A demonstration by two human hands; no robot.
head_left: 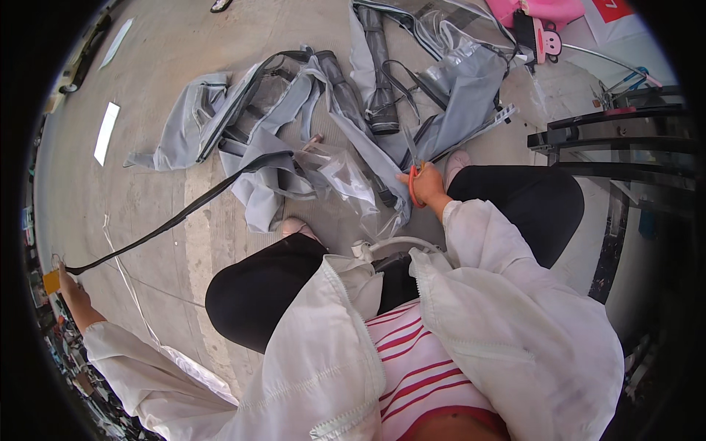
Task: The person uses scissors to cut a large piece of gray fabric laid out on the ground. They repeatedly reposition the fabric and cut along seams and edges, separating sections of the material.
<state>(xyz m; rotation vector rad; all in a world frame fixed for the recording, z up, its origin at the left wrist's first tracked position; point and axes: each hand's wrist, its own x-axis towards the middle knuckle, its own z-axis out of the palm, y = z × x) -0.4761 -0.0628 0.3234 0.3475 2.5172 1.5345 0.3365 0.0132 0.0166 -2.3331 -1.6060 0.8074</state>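
Note:
Far out at the left, my left hand (76, 295) is closed on the end of a long black strap (176, 209). A small yellow-orange piece (51, 282) shows at its fingertips. The strap stretches taut to a heap of grey fabric (180, 121) with clear plastic panels, lying on the floor in front of me. My right hand (432, 185) grips scissors (412, 188) with orange handles, blades pointing away from me over the fabric's near right part. Whether the blades touch the cloth I cannot tell. Dark mesh rolls (379, 88) lie among the grey folds.
To the right stands a black metal frame (614, 140). A pink bag (537, 9) with a monkey-face charm (548, 42) is at the far right. Narrow white strips (107, 134) lie on the floor at left; clutter lines the left rim.

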